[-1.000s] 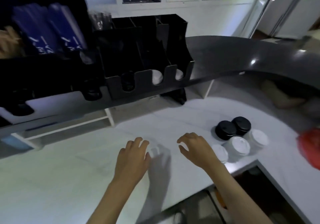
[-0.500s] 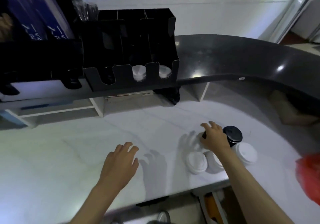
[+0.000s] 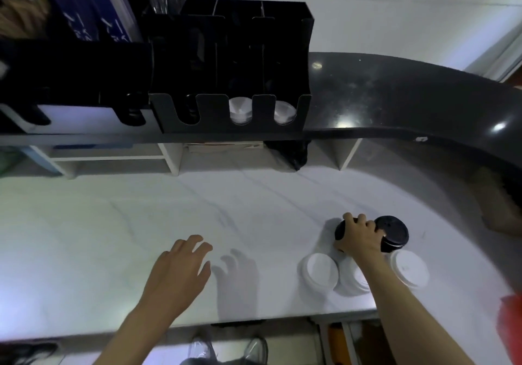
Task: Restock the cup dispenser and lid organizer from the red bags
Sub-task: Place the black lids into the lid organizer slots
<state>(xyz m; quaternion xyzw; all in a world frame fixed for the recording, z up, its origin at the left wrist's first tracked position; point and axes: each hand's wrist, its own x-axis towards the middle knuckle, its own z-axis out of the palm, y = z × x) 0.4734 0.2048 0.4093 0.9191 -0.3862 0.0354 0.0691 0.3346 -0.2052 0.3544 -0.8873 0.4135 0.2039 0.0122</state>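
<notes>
The right hand (image 3: 357, 239) closes over a black lid stack (image 3: 343, 227) on the tabletop (image 3: 113, 237), fingers curled around its far edge. A second black stack (image 3: 392, 232) sits touching it on the right, and three white stacks (image 3: 320, 270) stand just nearer the person. The left hand (image 3: 180, 268) hovers open and empty, well left of the lids. The organizer (image 3: 231, 110) sits on the dark shelf beyond the lids, with white lids in two front slots and a red bag (image 3: 511, 325) at the right edge. The grip looks shallow: lifting could split the stack, or nudge the neighbouring black stack over.
</notes>
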